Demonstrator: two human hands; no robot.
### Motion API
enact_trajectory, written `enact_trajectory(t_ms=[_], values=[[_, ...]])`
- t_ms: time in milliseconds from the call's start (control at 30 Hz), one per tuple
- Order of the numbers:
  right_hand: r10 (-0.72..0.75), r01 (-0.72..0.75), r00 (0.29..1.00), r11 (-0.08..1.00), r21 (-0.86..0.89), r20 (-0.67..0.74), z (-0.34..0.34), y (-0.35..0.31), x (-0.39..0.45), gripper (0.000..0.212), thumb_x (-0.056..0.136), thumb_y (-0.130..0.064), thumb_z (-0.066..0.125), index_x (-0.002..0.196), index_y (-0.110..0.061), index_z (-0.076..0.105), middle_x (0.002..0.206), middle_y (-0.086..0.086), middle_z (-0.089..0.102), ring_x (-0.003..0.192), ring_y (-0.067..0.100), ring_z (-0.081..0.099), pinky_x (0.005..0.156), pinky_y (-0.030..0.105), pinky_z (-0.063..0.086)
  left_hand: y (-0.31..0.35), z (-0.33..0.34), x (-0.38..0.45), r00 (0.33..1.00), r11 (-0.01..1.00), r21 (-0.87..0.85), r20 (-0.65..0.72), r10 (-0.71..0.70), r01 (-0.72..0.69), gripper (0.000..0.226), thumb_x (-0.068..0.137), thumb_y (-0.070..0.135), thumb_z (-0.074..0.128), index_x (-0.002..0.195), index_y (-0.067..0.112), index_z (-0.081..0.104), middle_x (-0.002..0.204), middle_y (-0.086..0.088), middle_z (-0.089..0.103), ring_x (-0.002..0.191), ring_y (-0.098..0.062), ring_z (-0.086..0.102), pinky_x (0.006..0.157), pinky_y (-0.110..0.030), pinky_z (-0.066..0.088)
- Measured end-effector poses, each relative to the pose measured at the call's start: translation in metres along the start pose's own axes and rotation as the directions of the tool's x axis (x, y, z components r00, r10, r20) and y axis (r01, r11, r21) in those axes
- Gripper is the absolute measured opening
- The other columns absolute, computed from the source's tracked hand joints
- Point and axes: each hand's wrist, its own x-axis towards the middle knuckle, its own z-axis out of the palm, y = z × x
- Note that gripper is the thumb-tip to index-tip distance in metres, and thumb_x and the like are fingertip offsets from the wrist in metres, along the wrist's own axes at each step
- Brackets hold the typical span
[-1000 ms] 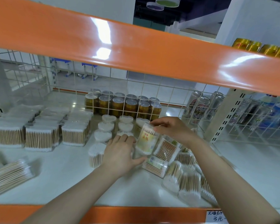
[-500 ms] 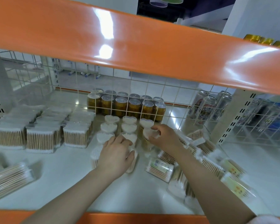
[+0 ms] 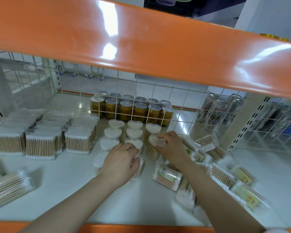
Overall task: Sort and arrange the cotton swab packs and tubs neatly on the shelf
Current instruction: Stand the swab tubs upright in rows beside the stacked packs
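The right hand (image 3: 170, 147) held a heart-shaped tub (image 3: 154, 147) of cotton swabs. Its fingers were curled around the top of the tub. The tub stood upright on the white shelf (image 3: 133, 199), at the front of the right-hand row of heart tubs (image 3: 124, 132). The left hand (image 3: 120, 163) lay palm down over another heart tub (image 3: 137, 167), just beside it to the left. Its fingers were bent over the top of that tub, pressing on it. The two hands were near each other but not touching. On the left side of the shelf stood square swab packs (image 3: 42, 142) in neat rows. On the right, under and beside the right arm, many swab packs (image 3: 222, 175) lay tipped over in a messy pile. One round pack (image 3: 8, 187) lay on its side at the far left. Gold cans (image 3: 133, 110) stood behind the wire grid (image 3: 175, 95).
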Motion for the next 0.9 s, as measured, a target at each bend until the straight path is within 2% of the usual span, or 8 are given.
enact_trajectory(t_ms=[100, 167, 300, 400, 733, 833, 900], values=[[0.0, 0.0, 1.0, 1.0, -0.019, -0.003, 0.001, 0.0, 0.0, 0.04, 0.08, -0.038, 0.067, 0.114, -0.021, 0.056, 0.12, -0.001, 0.046, 0.107, 0.016, 0.048, 0.094, 0.036, 0.043, 0.0, -0.001, 0.003, 0.997, 0.997, -0.064, 0.062, -0.041, 0.044, 0.048, 0.077, 0.038, 0.033, 0.082, 0.01, 0.072, 0.087, 0.0, 0.067, 0.076, -0.02, 0.062, 0.063, -0.028, 0.051], [-0.004, 0.004, 1.0, 0.999, -0.034, -0.012, 0.003, -0.001, 0.002, 0.038, 0.08, -0.038, 0.067, 0.111, -0.02, 0.055, 0.117, -0.001, 0.046, 0.103, 0.014, 0.047, 0.092, 0.032, 0.043, 0.001, -0.002, 0.003, 0.996, 0.997, -0.055, 0.07, -0.057, 0.061, 0.049, 0.076, 0.04, 0.033, 0.078, 0.01, 0.072, 0.086, -0.001, 0.067, 0.077, -0.02, 0.064, 0.062, -0.023, 0.05], [-0.009, 0.008, 1.0, 1.0, -0.028, -0.027, 0.007, -0.003, 0.005, 0.035, 0.081, -0.033, 0.067, 0.109, -0.018, 0.054, 0.114, 0.0, 0.047, 0.103, 0.015, 0.048, 0.091, 0.03, 0.042, 0.001, -0.001, 0.005, 0.999, 0.994, -0.101, 0.022, -0.038, 0.04, 0.079, 0.07, 0.052, 0.014, 0.104, 0.006, 0.068, 0.114, -0.005, 0.062, 0.105, -0.022, 0.056, 0.084, -0.025, 0.046], [-0.03, 0.029, 0.999, 0.999, -0.029, -0.038, 0.01, -0.004, 0.008, 0.034, 0.081, -0.033, 0.067, 0.107, -0.016, 0.054, 0.111, 0.0, 0.047, 0.103, 0.016, 0.048, 0.093, 0.032, 0.042, 0.0, 0.001, 0.005, 0.999, 0.994, -0.106, -0.004, -0.039, 0.038, 0.087, 0.066, 0.056, 0.007, 0.11, 0.007, 0.065, 0.121, -0.003, 0.058, 0.111, -0.019, 0.052, 0.088, -0.024, 0.044], [-0.02, 0.016, 0.997, 0.998, -0.057, -0.075, 0.015, -0.007, 0.014, 0.035, 0.081, -0.034, 0.067, 0.107, -0.015, 0.053, 0.113, 0.002, 0.047, 0.101, 0.017, 0.047, 0.085, 0.029, 0.041, -0.002, 0.001, 0.005, 1.0, 0.996, -0.083, -0.016, -0.014, 0.012, 0.087, 0.067, 0.056, 0.007, 0.111, 0.007, 0.065, 0.122, -0.004, 0.058, 0.111, -0.02, 0.052, 0.088, -0.025, 0.044], [-0.028, 0.023, 0.996, 0.998, -0.056, -0.081, 0.014, -0.008, 0.013, 0.035, 0.08, -0.034, 0.067, 0.107, -0.015, 0.054, 0.115, 0.003, 0.048, 0.104, 0.018, 0.047, 0.087, 0.03, 0.041, 0.001, 0.0, 0.005, 1.0, 0.996, -0.091, -0.024, -0.006, 0.003, 0.068, 0.079, 0.047, 0.023, 0.117, 0.008, 0.063, 0.127, -0.004, 0.056, 0.115, -0.021, 0.051, 0.091, -0.024, 0.041], [-0.038, 0.033, 0.997, 0.997, -0.063, -0.073, 0.013, -0.007, 0.012, 0.038, 0.081, -0.036, 0.067, 0.109, -0.015, 0.054, 0.117, 0.003, 0.047, 0.105, 0.019, 0.047, 0.087, 0.029, 0.04, 0.003, -0.002, 0.003, 1.0, 0.995, -0.097, -0.028, -0.001, -0.001, 0.057, 0.079, 0.039, 0.033, 0.119, 0.009, 0.062, 0.127, -0.004, 0.057, 0.114, -0.023, 0.053, 0.092, -0.025, 0.041]])
